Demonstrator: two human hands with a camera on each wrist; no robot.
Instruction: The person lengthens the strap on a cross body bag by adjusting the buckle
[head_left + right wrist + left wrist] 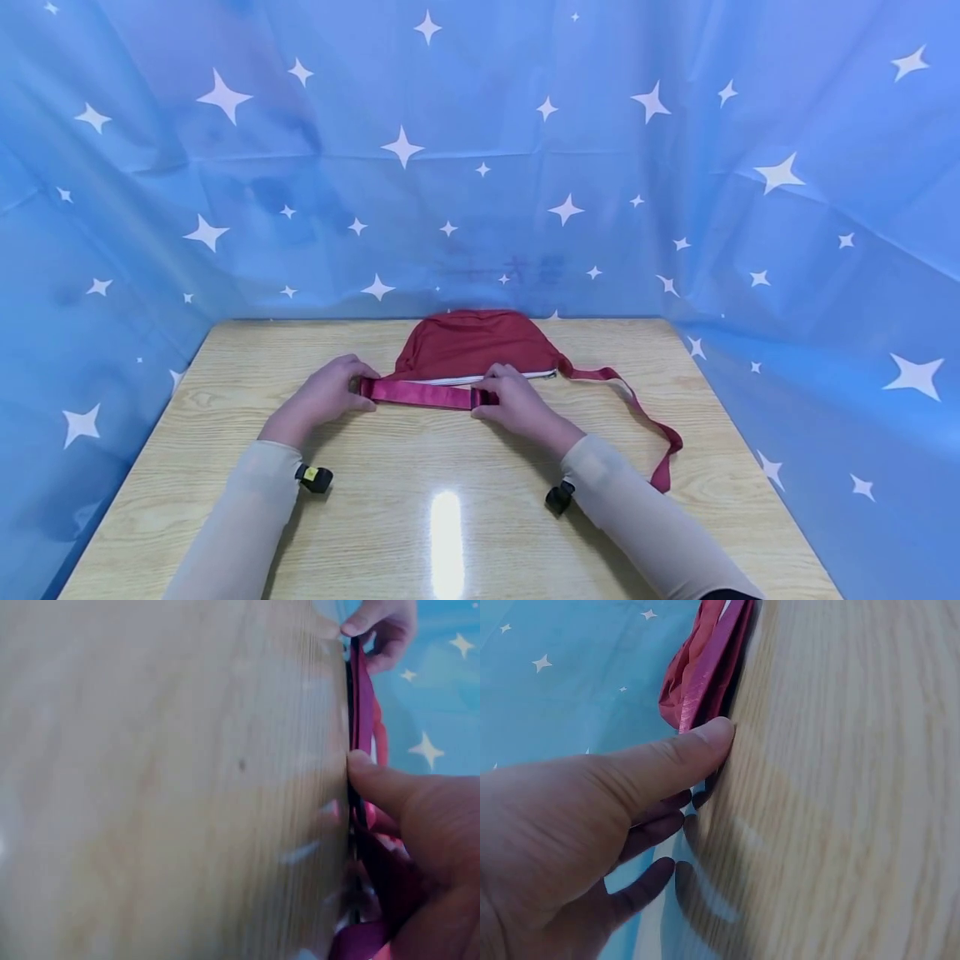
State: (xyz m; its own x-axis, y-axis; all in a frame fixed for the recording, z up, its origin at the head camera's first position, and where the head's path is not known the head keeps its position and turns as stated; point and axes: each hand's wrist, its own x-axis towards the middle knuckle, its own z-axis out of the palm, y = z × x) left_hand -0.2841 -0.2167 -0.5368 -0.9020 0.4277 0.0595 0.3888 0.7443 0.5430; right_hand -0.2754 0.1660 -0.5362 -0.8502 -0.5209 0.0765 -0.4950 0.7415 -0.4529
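A dark red waist bag (pixel 472 346) lies flat at the back of the table, its white zipper along the near edge. In front of the zipper, a folded length of its strap (pixel 423 394) is stretched between both hands. My left hand (pixel 326 396) pinches the strap's left end between thumb and fingers. At the right end, beside a black buckle piece (pixel 476 398), my right hand (pixel 517 400) pinches the strap. The left wrist view shows the left thumb (pixel 682 754) pressed on the strap's edge; fingertips behind it are partly hidden. In the right wrist view the right thumb (pixel 375 772) covers part of the buckle.
The rest of the strap (pixel 637 400) trails from the bag's right end and curves toward the right forearm. Wood-grain tabletop (pixel 390 500) extends in front of the hands. A blue star-patterned curtain (pixel 480 167) hangs behind the table and along both sides.
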